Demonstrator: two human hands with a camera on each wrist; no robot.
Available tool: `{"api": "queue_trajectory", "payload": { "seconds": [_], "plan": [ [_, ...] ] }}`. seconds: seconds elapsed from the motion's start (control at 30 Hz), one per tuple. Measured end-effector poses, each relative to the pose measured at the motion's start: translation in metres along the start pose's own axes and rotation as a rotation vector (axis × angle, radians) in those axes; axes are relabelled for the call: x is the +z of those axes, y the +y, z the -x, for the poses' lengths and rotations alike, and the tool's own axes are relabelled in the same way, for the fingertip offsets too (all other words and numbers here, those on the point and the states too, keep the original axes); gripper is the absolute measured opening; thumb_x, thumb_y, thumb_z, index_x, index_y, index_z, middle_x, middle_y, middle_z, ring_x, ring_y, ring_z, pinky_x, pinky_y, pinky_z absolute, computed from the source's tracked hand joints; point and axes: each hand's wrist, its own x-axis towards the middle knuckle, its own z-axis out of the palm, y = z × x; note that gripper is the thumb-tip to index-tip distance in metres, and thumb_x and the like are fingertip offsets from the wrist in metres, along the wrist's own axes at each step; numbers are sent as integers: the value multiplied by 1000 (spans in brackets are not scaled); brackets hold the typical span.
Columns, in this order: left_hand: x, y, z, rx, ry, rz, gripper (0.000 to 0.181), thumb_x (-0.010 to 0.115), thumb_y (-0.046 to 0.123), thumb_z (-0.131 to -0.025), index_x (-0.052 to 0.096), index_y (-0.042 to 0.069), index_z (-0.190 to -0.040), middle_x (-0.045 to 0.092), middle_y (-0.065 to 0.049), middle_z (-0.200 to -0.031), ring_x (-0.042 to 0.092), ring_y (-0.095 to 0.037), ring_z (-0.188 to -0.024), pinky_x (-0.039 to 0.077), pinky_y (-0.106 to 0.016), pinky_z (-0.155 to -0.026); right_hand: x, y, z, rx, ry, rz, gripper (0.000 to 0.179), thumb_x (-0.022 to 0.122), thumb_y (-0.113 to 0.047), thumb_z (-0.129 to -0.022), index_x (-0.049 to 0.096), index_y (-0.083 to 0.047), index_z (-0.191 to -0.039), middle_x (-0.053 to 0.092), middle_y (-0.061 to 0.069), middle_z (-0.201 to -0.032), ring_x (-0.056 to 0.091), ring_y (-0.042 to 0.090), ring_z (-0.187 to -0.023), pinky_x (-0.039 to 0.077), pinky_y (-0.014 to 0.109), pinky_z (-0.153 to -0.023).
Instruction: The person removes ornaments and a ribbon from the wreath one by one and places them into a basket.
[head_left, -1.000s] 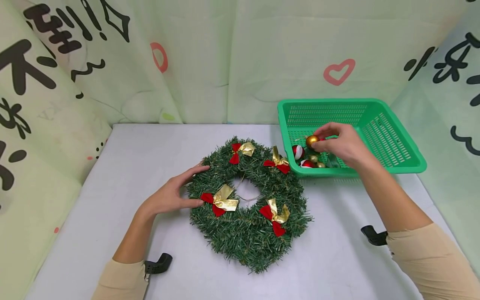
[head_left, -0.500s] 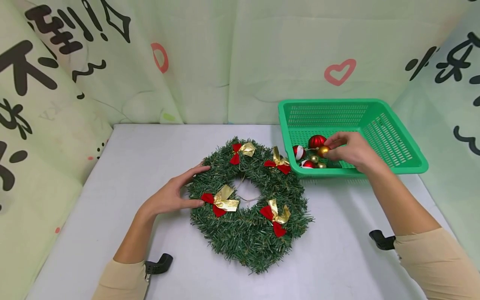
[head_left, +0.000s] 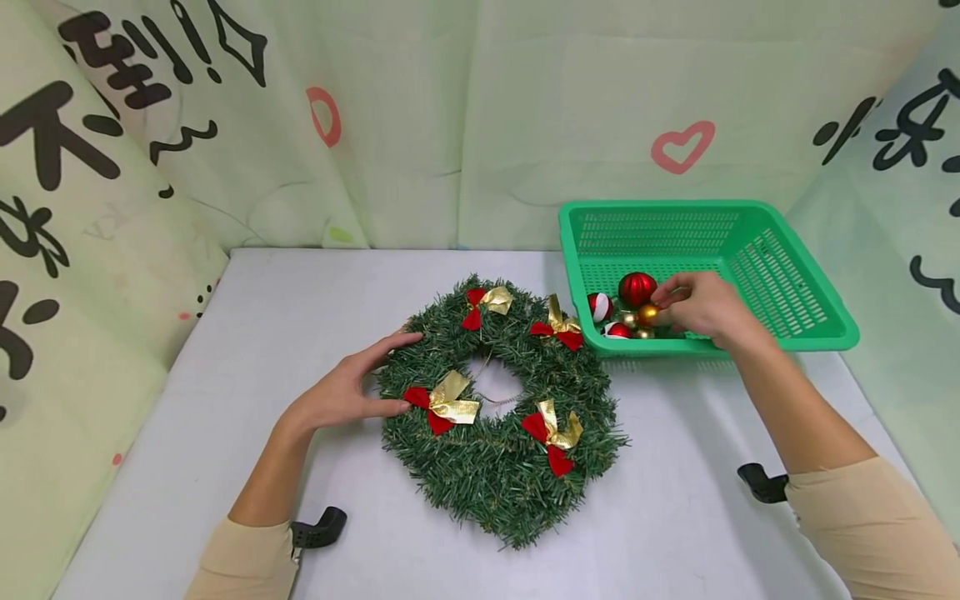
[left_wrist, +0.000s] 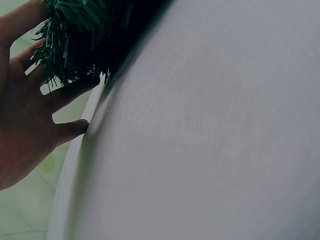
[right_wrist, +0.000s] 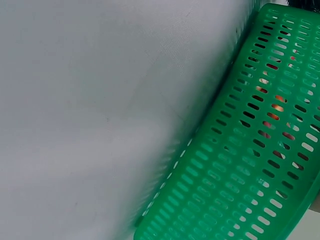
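Observation:
A green Christmas wreath [head_left: 498,492] with red and gold bows [head_left: 450,400] lies on the table. My left hand [head_left: 341,392] holds its left edge, thumb beside a bow and fingers along the outer side; the left wrist view shows that hand [left_wrist: 27,110] around the bristly rim. Inside the green basket [head_left: 780,340], my right hand [head_left: 705,307] pinches a gold ball ornament [head_left: 648,315] low among other baubles. A ribbed red ball [head_left: 637,289] sits just behind it. In the right wrist view the slotted basket wall [right_wrist: 225,165] hides most of the right hand.
Red-and-white baubles [head_left: 600,307] and small gold balls lie in the basket's left end. The basket stands at the table's back right, close to the wreath. White cloth covers the table [head_left: 300,292], and a printed curtain [head_left: 525,125] hangs behind.
My right hand has brought the gold ball right and down from in front of the red ball, which now shows fully. The left hand and wreath have stayed in place.

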Motion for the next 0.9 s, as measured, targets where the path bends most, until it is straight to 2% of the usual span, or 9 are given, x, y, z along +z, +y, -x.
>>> {"api": "queue_trajectory", "payload": {
  "seconds": [0.3, 0.5, 0.57, 0.7, 0.8, 0.9],
  "plan": [
    [-1, 1, -2, 5, -1, -2, 91, 86, 22, -87, 36, 28, -163, 26, -1, -173, 20, -28, -161, 26, -56, -127, -1, -1, 4, 6, 18, 1, 36, 74, -18, -95, 64, -1, -125, 65, 25, -129, 71, 31, -92, 54, 37, -76],
    [-1, 0, -2, 4, -3, -9, 90, 86, 22, -87, 36, 30, -162, 26, -1, -173, 19, -29, -161, 26, -56, -127, 0, -3, 9, -27, 64, 16, 36, 70, -21, -98, 64, -2, -128, 60, 26, -136, 52, 43, -122, 50, 44, -84],
    [0, 0, -1, 4, -5, -12, 90, 86, 23, -87, 37, 30, -162, 26, -1, -173, 20, -29, -161, 26, -56, -127, 2, -5, 13, -39, 83, 13, 38, 69, -25, -100, 64, -3, -130, 60, 25, -138, 52, 44, -126, 50, 43, -84],
    [-1, 3, 2, -1, -1, -25, 89, 86, 23, -88, 38, 31, -162, 27, -2, -173, 22, -29, -161, 27, -57, -126, 6, -15, 25, -98, 138, 21, 42, 69, -36, -101, 66, -6, -131, 63, 23, -137, 62, 42, -122, 52, 39, -79],
    [-3, 8, 6, -13, 5, -61, 88, 86, 27, -88, 38, 34, -161, 25, 0, -173, 22, -31, -161, 29, -62, -124, 10, -22, 36, -168, 186, 45, 45, 66, -39, -103, 65, -6, -133, 64, 25, -136, 62, 44, -124, 56, 48, -82],
    [-4, 16, 9, -29, 7, -104, 86, 84, 34, -90, 36, 36, -162, 20, 5, -175, 22, -31, -161, 31, -66, -121, 16, -27, 47, -243, 242, 73, 42, 63, -34, -105, 64, -5, -136, 65, 25, -137, 62, 48, -123, 55, 60, -90]
  ]
}}
